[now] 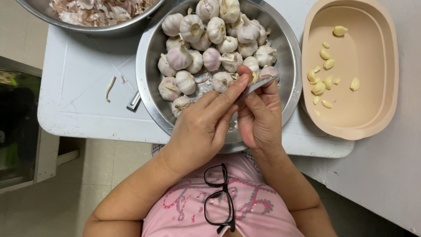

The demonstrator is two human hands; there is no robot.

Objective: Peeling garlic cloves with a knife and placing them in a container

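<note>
Left hand (pixel 199 129) pinches a small garlic clove (pixel 248 75); right hand (pixel 258 116) clamps a thin metal blade (pixel 256 85) against it, over the round steel bowl (pixel 147 66) of white garlic bulbs (pixel 193 28) on the desk.

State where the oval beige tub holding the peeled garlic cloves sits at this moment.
In the head view, the beige tub sits on the white table, on the person's right, beside the steel bowl of whole garlic bulbs.

1. Pale tiled floor (pixel 105 175) at 7 o'clock, evenly lit.
2. White worktop (pixel 83 87) with rounded corners, spanning 9 to 3 o'clock.
3. Dark, shadowed furniture (pixel 17 127) at 9 o'clock, beside a white frame (pixel 46 158).
</note>
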